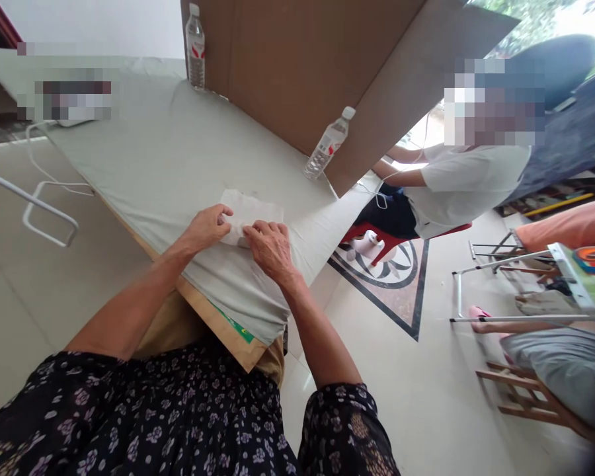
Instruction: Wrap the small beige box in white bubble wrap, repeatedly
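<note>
A thin whitish sheet, perhaps cloth or tissue, lies on the pale cloth-covered table near its front corner. My left hand is at the sheet's left edge, with thumb and forefinger pinched together on it. On the sheet's lower right part rests my right hand, its fingers curled and pressed together at the edge. Under the fingertips of both hands the sheet's edge is partly hidden.
Two water bottles stand against a tall cardboard panel behind the sheet. A blurred-out object is at the far left. People sit on the right; a white metal frame is at left.
</note>
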Demonstrator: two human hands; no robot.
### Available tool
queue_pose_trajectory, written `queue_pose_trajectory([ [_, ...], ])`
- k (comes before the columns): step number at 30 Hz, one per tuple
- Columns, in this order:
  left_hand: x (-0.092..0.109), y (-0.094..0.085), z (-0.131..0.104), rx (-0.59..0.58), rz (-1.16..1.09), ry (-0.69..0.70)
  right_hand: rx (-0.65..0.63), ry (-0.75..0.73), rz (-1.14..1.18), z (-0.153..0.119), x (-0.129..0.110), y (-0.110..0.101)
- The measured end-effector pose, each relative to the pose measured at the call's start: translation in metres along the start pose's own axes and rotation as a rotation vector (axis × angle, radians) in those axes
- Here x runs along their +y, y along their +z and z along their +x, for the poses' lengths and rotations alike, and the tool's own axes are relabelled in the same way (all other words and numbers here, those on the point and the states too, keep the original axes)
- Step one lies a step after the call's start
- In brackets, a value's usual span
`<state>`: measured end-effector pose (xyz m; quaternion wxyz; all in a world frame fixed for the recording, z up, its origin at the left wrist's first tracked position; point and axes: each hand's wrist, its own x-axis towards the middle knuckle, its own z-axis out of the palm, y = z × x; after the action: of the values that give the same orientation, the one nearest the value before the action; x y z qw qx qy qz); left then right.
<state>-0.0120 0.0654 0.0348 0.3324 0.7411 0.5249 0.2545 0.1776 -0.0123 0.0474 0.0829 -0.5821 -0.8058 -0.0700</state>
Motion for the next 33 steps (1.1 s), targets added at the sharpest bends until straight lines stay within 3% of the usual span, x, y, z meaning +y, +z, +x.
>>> queue_pose_trajectory([
  [8, 0.004, 0.006, 0.001, 0.003, 0.249, -0.163, -0.071, -0.062, -0.100, 0.006, -0.001, -0.005],
  [13, -0.001, -0.006, -0.004, 0.072, 0.380, -0.231, -0.103, -0.097, -0.135, 0.009, -0.001, -0.010],
  [19, 0.002, -0.020, -0.001, 0.027, 0.407, -0.358, -0.107, -0.119, -0.121, 0.014, 0.001, -0.013],
  [23, 0.009, -0.021, -0.002, -0.069, 0.219, -0.397, -0.125, -0.127, -0.100, 0.017, 0.002, -0.015],
  [28, 0.018, -0.013, -0.007, 0.038, -0.204, -0.410, -0.132, -0.117, -0.083, 0.017, 0.002, -0.015],
  [33, 0.026, 0.000, -0.003, 0.058, -0.399, -0.309, -0.141, -0.099, -0.078, 0.019, -0.001, -0.017],
])
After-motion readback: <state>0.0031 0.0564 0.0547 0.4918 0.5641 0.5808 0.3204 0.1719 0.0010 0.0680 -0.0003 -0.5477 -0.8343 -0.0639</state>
